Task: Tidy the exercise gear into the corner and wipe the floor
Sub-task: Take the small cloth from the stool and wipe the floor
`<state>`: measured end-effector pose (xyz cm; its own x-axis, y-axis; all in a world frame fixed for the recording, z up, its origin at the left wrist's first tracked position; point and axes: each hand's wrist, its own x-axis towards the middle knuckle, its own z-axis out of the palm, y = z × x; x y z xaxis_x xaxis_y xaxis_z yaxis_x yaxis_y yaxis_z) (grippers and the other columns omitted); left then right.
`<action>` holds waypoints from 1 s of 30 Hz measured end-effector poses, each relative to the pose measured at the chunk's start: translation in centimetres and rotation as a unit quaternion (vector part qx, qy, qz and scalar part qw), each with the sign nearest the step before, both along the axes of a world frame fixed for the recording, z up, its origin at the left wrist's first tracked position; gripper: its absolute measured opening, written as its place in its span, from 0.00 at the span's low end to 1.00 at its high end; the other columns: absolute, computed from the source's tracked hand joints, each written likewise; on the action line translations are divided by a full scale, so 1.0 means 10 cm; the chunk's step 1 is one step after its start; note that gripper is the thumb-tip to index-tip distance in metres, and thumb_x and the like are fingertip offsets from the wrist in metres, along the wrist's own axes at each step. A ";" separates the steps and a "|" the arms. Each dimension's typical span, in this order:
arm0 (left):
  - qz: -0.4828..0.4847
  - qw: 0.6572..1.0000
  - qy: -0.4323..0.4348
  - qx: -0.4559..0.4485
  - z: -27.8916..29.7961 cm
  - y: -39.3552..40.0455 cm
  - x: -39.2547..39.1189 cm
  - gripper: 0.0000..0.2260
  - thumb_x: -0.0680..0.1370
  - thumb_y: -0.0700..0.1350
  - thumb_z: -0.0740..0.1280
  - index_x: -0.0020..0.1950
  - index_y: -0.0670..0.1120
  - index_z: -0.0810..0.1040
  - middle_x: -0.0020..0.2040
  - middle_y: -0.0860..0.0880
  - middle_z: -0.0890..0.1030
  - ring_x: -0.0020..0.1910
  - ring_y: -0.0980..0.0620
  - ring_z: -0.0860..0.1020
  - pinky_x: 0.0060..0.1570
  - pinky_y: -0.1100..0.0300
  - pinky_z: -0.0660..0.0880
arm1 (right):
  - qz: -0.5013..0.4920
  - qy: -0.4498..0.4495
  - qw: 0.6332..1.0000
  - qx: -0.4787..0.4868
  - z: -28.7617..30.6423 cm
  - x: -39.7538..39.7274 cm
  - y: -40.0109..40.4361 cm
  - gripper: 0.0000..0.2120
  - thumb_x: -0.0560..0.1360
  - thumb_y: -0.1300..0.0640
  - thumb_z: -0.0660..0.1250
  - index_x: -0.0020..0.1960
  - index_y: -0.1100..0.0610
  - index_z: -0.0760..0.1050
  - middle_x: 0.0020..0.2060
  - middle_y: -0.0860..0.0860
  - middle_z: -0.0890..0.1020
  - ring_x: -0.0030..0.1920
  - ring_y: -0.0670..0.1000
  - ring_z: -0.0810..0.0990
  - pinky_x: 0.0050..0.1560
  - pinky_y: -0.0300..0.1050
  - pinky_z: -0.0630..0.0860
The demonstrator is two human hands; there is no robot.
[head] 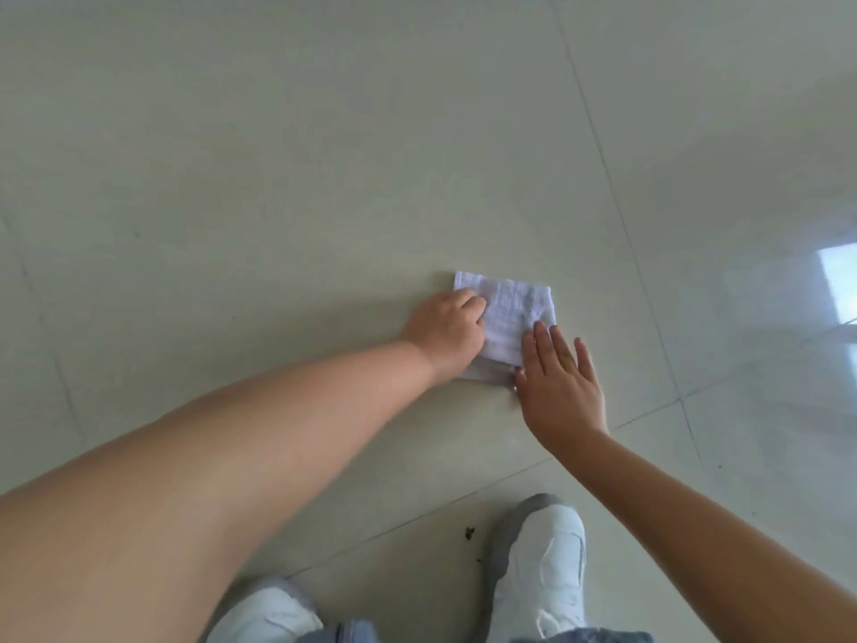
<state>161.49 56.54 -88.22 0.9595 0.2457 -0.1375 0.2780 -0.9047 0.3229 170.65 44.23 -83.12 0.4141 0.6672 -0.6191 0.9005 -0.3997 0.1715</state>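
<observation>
A folded white cloth (508,317) lies flat on the pale tiled floor (278,178). My left hand (447,329) rests on the cloth's left edge with its fingers curled onto the fabric, gripping it. My right hand (561,382) lies flat with straight fingers, its fingertips pressing the cloth's near right corner. No exercise gear is in view.
My two white shoes (540,563) stand on the floor just below the hands. A small dark speck of dirt (469,532) lies left of the right shoe. Tile joints cross the floor, and a window's bright reflection (837,280) shines at the right edge.
</observation>
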 end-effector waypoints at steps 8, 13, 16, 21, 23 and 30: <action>0.022 0.988 0.143 -0.049 0.38 -0.08 0.11 0.16 0.82 0.39 0.50 0.65 0.36 0.70 0.66 0.40 0.71 0.66 0.45 0.69 0.62 0.53 0.65 | -0.127 0.050 0.990 -0.033 0.09 -0.12 0.04 0.26 0.83 0.53 0.44 0.77 0.59 0.39 0.77 0.51 0.41 0.77 0.50 0.40 0.76 0.44 0.38; 0.042 0.986 0.159 0.021 0.30 -0.07 0.16 0.20 0.70 0.37 0.53 0.44 0.33 0.85 0.48 0.41 0.85 0.56 0.44 0.73 0.38 0.67 0.76 | -0.132 0.055 0.990 -0.009 0.03 0.13 0.16 0.26 0.82 0.54 0.44 0.76 0.59 0.38 0.77 0.51 0.41 0.77 0.49 0.41 0.76 0.44 0.40; 0.024 0.989 0.144 0.035 0.19 0.03 0.45 0.21 0.82 0.35 0.46 0.73 0.27 0.55 0.75 0.33 0.56 0.76 0.39 0.51 0.71 0.56 0.60 | -0.151 0.055 0.987 0.026 -0.04 0.43 0.36 0.26 0.82 0.56 0.45 0.76 0.60 0.38 0.77 0.52 0.41 0.77 0.50 0.41 0.76 0.44 0.41; 0.109 0.985 0.127 0.035 0.20 0.50 1.10 0.21 0.83 0.37 0.44 0.76 0.34 0.48 0.78 0.39 0.47 0.78 0.43 0.46 0.75 0.54 0.48 | -0.147 0.066 0.984 0.074 -0.15 1.07 0.95 0.28 0.80 0.62 0.48 0.76 0.61 0.39 0.77 0.53 0.40 0.77 0.51 0.40 0.76 0.45 0.42; 0.141 0.980 0.130 0.052 0.19 0.74 1.20 0.21 0.83 0.37 0.45 0.76 0.33 0.49 0.78 0.39 0.49 0.78 0.43 0.47 0.75 0.54 0.49 | -0.104 0.077 0.988 0.086 -0.18 1.33 1.30 0.28 0.80 0.63 0.48 0.76 0.60 0.39 0.77 0.53 0.41 0.77 0.51 0.41 0.76 0.46 0.43; 0.222 0.960 0.158 0.060 0.20 1.18 0.64 0.23 0.78 0.37 0.59 0.72 0.31 0.62 0.75 0.34 0.60 0.75 0.39 0.61 0.73 0.52 0.59 | 0.077 0.160 0.975 0.132 -0.29 1.26 1.99 0.29 0.80 0.60 0.51 0.77 0.56 0.43 0.77 0.51 0.43 0.78 0.52 0.43 0.76 0.45 0.43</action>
<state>167.90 68.34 -86.18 0.6721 0.6527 -0.3497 0.7114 -0.7001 0.0605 183.21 64.15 -86.06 0.1101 0.8601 -0.4982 0.9440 -0.2473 -0.2183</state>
